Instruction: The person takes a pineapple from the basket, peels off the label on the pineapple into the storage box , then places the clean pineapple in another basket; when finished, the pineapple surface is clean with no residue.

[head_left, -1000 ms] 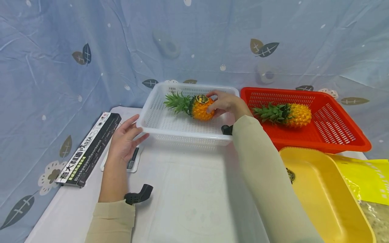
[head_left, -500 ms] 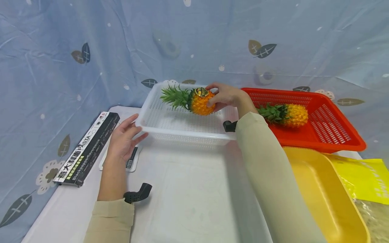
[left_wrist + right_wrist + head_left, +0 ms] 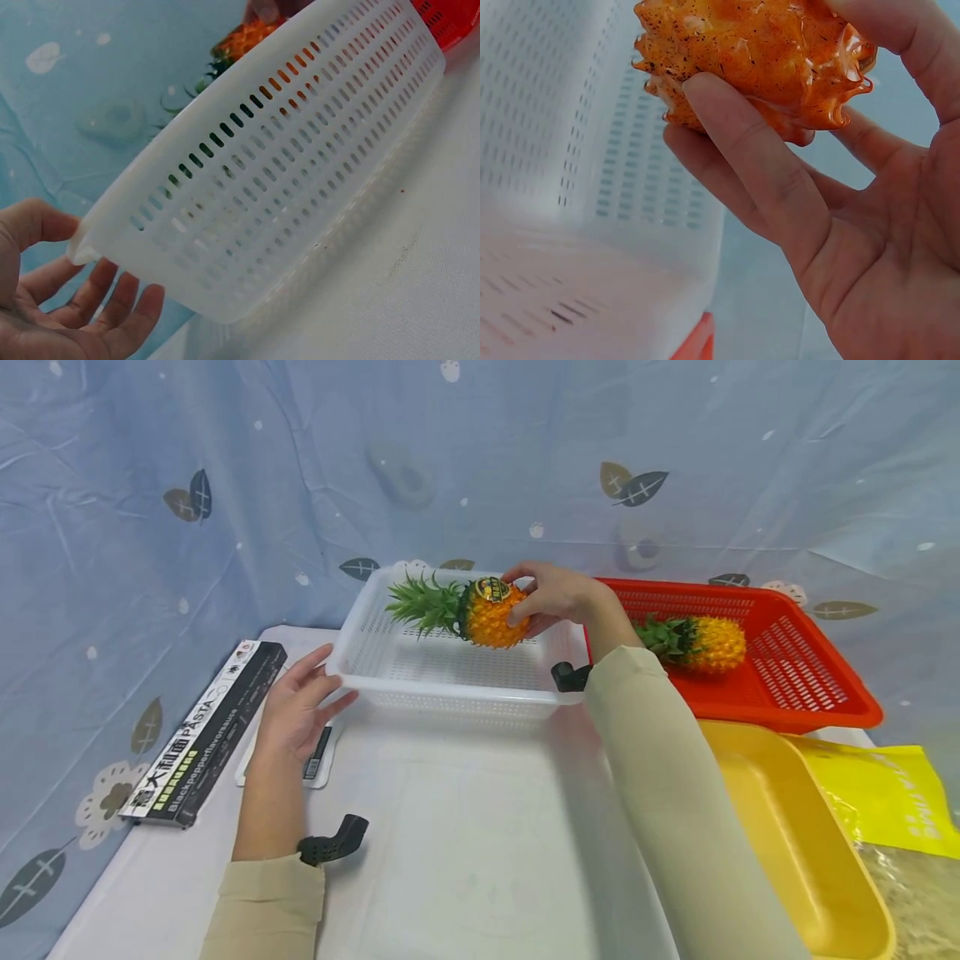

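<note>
My right hand (image 3: 553, 597) grips an orange pineapple (image 3: 495, 614) by its base end. Its green leaves (image 3: 423, 602) point left, and a dark round label sits on its upper side. The fruit is held over the white slotted plastic basket (image 3: 450, 685), and in the right wrist view the fingers curl round the spiky orange skin (image 3: 742, 52). My left hand (image 3: 298, 706) holds the basket's near left corner. In the left wrist view, one digit of the hand (image 3: 67, 292) lies on the rim and the other fingers are below the corner.
A red basket (image 3: 817, 714) with a yellow pineapple (image 3: 716, 645) stands right of the white one. Before it lie a yellow tray (image 3: 780, 827) and a yellow-topped bag (image 3: 885, 793). A black-and-white pasta box (image 3: 202, 735) and a flat white packet (image 3: 318, 760) lie left.
My right hand has raised the pineapple off the white basket's floor. My left hand stays at the basket's corner. The head view has shifted slightly.
</note>
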`<state>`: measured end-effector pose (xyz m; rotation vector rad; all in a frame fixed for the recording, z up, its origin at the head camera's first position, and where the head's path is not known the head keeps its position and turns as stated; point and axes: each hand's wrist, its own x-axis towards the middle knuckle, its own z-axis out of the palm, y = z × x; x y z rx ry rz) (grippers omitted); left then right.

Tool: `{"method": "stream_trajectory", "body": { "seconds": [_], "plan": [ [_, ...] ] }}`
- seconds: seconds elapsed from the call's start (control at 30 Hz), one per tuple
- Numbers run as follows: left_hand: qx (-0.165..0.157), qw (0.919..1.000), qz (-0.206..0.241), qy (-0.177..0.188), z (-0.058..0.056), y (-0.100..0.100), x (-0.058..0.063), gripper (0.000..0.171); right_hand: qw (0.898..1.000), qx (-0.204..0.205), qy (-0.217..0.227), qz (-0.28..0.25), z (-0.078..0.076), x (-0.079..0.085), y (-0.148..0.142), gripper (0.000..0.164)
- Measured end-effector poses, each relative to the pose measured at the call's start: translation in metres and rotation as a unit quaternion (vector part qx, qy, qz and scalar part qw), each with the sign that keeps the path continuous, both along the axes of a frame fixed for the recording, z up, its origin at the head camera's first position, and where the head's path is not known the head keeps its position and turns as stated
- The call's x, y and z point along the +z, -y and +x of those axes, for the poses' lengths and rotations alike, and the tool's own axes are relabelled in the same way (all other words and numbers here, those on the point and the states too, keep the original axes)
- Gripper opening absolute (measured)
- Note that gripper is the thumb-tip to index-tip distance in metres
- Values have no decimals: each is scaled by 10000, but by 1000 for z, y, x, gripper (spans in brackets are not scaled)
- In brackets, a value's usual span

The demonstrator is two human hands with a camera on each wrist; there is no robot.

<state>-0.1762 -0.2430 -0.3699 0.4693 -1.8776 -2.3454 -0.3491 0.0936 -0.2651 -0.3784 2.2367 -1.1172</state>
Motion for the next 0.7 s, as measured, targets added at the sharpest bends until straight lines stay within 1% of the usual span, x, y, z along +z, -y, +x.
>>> {"method": "stream_trajectory", "body": {
  "seconds": [0.33,0.5,0.7],
  "plan": [
    [-99,9999,52,34,2,-1,0,61,9999,-130,36,-81,14,8,-14,75],
    [-123,9999,77,-13,2,0,0,61,9997,-182,53,-148,18,10,-21,75],
    [-112,9996,242,-45,2,1,1,63,9997,-184,34,-148,27,17,-28,74]
  ]
}}
